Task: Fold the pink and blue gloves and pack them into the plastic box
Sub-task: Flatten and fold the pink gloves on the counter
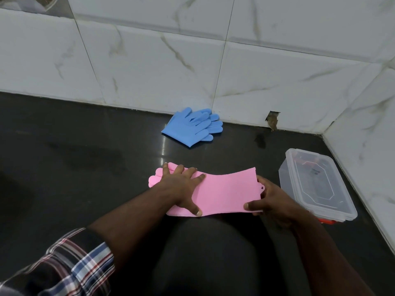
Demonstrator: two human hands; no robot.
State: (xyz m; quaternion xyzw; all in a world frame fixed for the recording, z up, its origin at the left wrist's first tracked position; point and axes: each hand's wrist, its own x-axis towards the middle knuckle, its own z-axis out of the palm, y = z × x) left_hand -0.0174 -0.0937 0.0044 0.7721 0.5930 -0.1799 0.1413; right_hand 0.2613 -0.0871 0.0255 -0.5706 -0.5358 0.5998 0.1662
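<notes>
The pink gloves (226,189) lie stacked on the dark counter in front of me, fingers pointing left and cuff to the right. My left hand (181,186) presses flat on their finger half with spread fingers. My right hand (267,201) pinches the cuff edge, thumb on top, and that end is lifted slightly off the counter. The blue gloves (192,127) lie in a flat pile farther back near the wall. A clear plastic box (316,186) with its lid on and orange clips stands at the right.
The black counter (85,159) runs to a white marble-tile wall (149,60) at the back and on the right. A small broken hole (272,119) shows at the base of the back wall.
</notes>
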